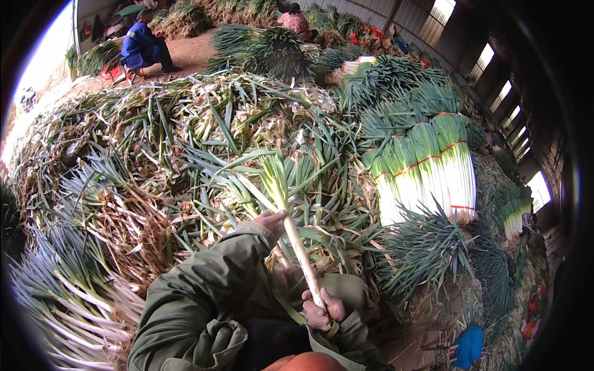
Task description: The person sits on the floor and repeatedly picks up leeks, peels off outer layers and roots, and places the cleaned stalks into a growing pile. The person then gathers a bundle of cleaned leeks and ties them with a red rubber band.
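Note:
A thick green onion stalk (pixel 299 243) slants across the middle, its green leaves up and its white shank down towards the person's body. My left hand (pixel 272 222) grips it just below the leaves. Around its lower end is closed my right hand (pixel 323 309), and the root end is hidden there. A long green leaf strip (pixel 288 307) hangs beside the right hand. Beneath and beyond the stalk spreads a large heap of stripped leaves and husks (pixel 227 111). Untrimmed green onions with roots (pixel 79 310) lie at the lower left.
Clean green onion bundles (pixel 424 171) tied with red bands stand at the right, with leafy tops (pixel 422 250) in front. A blue item (pixel 468 347) lies lower right. A person in blue (pixel 141 46) sits at the upper left; another person (pixel 294 22) is at the far back.

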